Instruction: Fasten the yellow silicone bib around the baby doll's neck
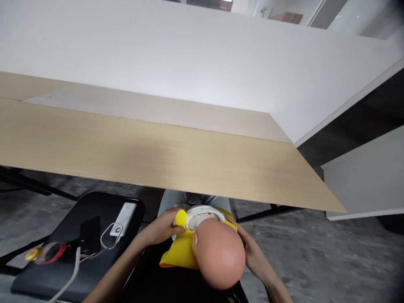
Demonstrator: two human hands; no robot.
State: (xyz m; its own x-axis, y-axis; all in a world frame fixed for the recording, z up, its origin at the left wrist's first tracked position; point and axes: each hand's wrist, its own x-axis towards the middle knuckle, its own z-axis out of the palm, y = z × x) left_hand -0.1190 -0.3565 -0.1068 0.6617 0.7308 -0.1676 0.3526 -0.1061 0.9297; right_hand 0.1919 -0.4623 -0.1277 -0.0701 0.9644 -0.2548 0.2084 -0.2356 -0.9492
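A doll's bald head (219, 254) rests over my lap, its crown toward me and one ear at its left side. Beyond it lies a whitish ring-shaped piece (203, 213), with yellow material (179, 252) around it and spreading to the left. My left hand (164, 227) holds the yellow material at its left end, fingers and thumb closed round a rounded yellow part. On the right, my right hand (248, 244) is wrapped round the other side of the yellow material, beside the doll's head; its fingertips are partly hidden.
A wooden table (221, 164) spans the view in front of my lap, against a white panel (189, 54). On the left, a black chair (66, 269) carries a white power bank (124, 219), a dark flat device (90, 235), cables and tape rolls (47, 253).
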